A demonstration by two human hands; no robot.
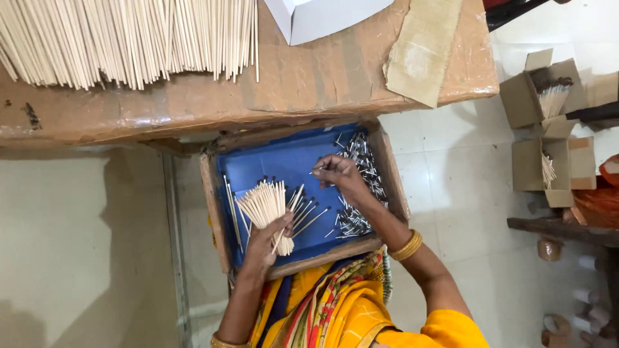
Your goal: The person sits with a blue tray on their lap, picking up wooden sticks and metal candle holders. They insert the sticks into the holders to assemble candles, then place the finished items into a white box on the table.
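Note:
My left hand point(265, 241) grips a fanned bundle of thin pale wooden sticks point(264, 205) over a blue-lined wooden tray point(271, 161) on my lap. My right hand point(340, 178) reaches into the tray's right side, fingertips pinched on a small metal piece near the heap of small metal pins point(361, 187). Several sticks with dark tips point(308, 216) lie loose on the blue lining between my hands, and a few more rest along the tray's left wall.
A cardboard-covered table point(309, 84) above the tray carries a wide pile of bare sticks point(129, 38), a white box point(316, 16) and a cloth strip point(422, 48). Two open cartons holding sticks point(548, 129) stand on the tiled floor at right.

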